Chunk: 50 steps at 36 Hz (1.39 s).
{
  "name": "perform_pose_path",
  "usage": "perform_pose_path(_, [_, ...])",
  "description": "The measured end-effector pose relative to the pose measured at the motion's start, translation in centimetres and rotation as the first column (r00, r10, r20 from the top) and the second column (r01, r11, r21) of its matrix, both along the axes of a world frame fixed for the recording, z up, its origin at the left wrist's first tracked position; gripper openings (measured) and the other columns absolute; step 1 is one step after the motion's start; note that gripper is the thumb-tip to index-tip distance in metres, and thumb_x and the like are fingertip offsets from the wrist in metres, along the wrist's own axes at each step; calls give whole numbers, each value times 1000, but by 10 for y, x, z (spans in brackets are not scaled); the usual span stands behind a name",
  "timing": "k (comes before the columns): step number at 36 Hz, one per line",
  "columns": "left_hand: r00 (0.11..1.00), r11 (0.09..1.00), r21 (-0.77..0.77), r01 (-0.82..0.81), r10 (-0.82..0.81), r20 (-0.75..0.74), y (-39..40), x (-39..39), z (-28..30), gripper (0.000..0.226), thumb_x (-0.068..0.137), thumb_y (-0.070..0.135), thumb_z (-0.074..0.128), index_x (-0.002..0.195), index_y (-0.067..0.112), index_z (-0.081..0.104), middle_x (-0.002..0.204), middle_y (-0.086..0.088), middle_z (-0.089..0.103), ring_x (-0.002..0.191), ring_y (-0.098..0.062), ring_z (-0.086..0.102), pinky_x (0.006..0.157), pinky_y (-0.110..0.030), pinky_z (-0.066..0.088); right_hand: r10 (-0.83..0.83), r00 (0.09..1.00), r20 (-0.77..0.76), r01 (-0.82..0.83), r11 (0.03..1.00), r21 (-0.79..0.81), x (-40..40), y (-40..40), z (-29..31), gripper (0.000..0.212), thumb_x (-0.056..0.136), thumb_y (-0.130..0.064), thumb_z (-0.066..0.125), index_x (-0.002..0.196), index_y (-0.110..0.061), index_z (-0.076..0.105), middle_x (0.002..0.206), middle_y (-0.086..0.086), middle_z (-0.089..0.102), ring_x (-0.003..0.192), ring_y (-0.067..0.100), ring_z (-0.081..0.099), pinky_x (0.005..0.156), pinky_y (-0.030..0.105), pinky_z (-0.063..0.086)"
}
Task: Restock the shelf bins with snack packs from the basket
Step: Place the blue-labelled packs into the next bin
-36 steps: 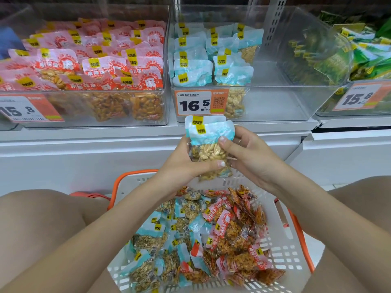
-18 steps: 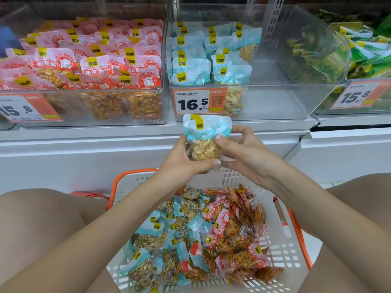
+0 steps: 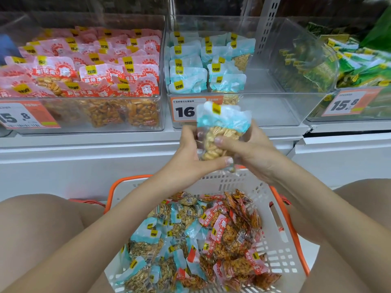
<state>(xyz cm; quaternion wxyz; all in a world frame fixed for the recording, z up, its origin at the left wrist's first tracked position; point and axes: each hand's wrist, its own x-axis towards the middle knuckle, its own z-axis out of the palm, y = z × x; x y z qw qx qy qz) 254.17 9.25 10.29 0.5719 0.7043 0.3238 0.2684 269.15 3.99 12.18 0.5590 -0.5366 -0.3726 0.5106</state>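
Observation:
A blue-topped peanut pack (image 3: 222, 132) is held upright in front of the shelf edge, just below the middle clear bin (image 3: 275, 111). My left hand (image 3: 190, 157) grips its left side with the thumb under the pack. My right hand (image 3: 251, 153) holds its right side, thumb across the front. The middle bin holds several blue packs (image 3: 188, 75) on its left; its right half shows bare floor. Below, a white basket (image 3: 281, 261) with orange rim holds several blue and red snack packs (image 3: 211, 240).
The left bin (image 3: 88, 123) is full of red-topped packs. A right bin (image 3: 357, 66) holds green packs. Price tags 15.8, 16.5 and 15.8 front the bins. My knees flank the basket on both sides.
Both hands have lifted the blue pack a little higher, so it now covers part of the middle price tag. The pack has tilted slightly right.

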Motion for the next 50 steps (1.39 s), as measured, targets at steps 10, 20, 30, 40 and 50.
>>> perform_pose_path(10, [984,924,353,-147,174,-46,37,1,12,70,69,31,85,113,25,31,117,-1,37,108,-14,42,95,-40,46,-353,901,253,281,918,280,98,59,92,90,57,-27,90,130,-2,44,108,11,65,92,26,69,77,60,55])
perform_pose_path(20, [970,849,518,-102,200,-136,47,1,2,75,68,29,84,117,28,28,116,6,31,107,-5,35,97,-27,39,-264,722,639,274,958,87,156,156,66,30,75,-16,82,97,-22,63,99,-7,67,66,-8,63,51,9,48])
perform_pose_path(30, [957,740,673,-25,212,-197,54,-4,-28,81,70,31,83,123,43,23,106,23,18,108,-2,31,91,-27,39,-1,691,723,25,999,-22,180,191,19,64,72,-26,84,128,-14,56,116,-2,66,106,11,62,98,41,50])
perform_pose_path(40, [954,735,677,-40,229,-192,51,-1,-30,82,70,23,84,124,40,25,106,24,17,116,-18,37,92,-32,41,-53,649,759,162,984,-69,175,194,12,84,52,-51,88,122,-23,51,119,0,61,106,23,64,88,45,56])
perform_pose_path(50, [942,758,652,-17,231,-244,49,-3,-27,80,74,24,80,136,18,30,113,16,21,120,-19,37,96,-34,42,-107,551,828,277,959,-60,168,196,12,87,68,-21,86,136,-10,34,124,7,53,118,25,54,97,43,49])
